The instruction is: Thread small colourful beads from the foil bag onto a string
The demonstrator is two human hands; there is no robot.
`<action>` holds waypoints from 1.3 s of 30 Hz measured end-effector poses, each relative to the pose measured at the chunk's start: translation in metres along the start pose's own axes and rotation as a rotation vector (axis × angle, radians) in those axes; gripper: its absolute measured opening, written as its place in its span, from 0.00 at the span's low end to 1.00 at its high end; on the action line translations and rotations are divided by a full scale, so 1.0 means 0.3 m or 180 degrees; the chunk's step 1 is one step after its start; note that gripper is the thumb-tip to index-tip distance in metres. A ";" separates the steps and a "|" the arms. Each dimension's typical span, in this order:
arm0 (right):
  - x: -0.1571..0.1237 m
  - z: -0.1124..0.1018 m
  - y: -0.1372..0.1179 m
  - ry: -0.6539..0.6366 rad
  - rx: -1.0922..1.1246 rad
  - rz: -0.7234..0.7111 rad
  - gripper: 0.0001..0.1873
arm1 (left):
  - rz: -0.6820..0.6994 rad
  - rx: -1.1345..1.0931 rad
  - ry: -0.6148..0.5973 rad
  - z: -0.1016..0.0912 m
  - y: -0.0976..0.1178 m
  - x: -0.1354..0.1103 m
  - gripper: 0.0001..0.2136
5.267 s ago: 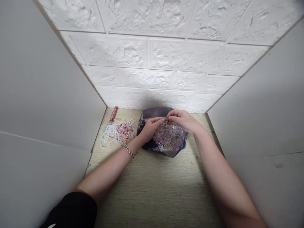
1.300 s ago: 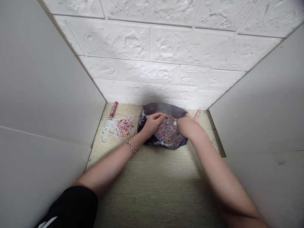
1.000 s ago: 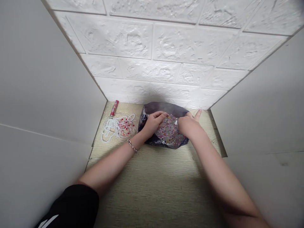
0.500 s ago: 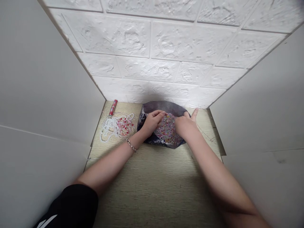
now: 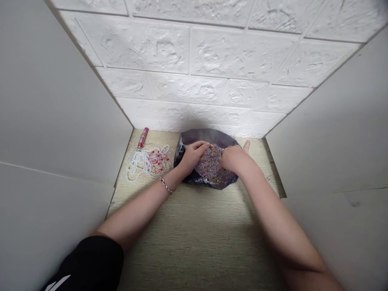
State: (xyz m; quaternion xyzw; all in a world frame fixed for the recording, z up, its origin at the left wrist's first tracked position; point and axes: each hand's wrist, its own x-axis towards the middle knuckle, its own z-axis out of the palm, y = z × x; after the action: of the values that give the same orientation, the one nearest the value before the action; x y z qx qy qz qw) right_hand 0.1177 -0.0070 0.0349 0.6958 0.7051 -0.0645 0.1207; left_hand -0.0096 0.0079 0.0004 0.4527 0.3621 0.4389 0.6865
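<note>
A dark purple bag (image 5: 209,136) lies open at the back of the table, full of small coloured beads (image 5: 209,169). My left hand (image 5: 191,155) rests on the left side of the beads with its fingers curled together; what they pinch is too small to make out. My right hand (image 5: 233,158) is on the right side of the beads. Its fingers are bent down into them, and one finger sticks out towards the wall. The fingertips of the two hands almost meet over the bag.
A heap of strung white and red beads (image 5: 147,161) lies left of the bag, with a small red tube (image 5: 143,138) behind it. The light wooden table (image 5: 197,234) is boxed in by white panels on the left and right and a white brick-pattern wall behind.
Five seconds ago both hands pinched something small above the bag. My right hand has since dropped into the beads and crept left towards my left hand.
</note>
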 end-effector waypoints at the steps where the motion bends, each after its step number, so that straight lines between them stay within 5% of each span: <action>1: 0.000 -0.006 0.002 0.0020 0.0039 -0.0034 0.16 | 0.0002 0.0007 0.0000 -0.001 -0.001 0.000 0.09; 9: -0.034 -0.078 0.011 0.0270 0.0200 -0.0569 0.12 | 0.0062 0.0040 -0.0010 -0.007 -0.008 0.003 0.09; 14: -0.083 -0.096 -0.047 -0.0707 0.0338 -0.1218 0.07 | 0.0108 0.0057 0.0012 -0.005 -0.008 0.001 0.08; 18: -0.087 -0.069 -0.080 -0.0938 0.0238 -0.1295 0.11 | 0.0078 0.0034 0.0030 -0.003 -0.005 0.000 0.08; 33: -0.067 -0.025 -0.067 -0.0637 0.0256 -0.0871 0.13 | 0.0067 0.0132 -0.0001 0.001 -0.002 -0.004 0.09; 39: -0.022 -0.058 0.019 -0.0153 0.0718 -0.1260 0.12 | 0.0018 0.0160 0.0033 0.004 0.000 -0.005 0.09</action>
State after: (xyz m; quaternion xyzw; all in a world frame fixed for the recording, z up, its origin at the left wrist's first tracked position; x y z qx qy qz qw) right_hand 0.1219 -0.0087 0.0537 0.5513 0.8130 -0.1819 0.0440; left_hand -0.0092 0.0061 0.0009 0.4686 0.3754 0.4340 0.6717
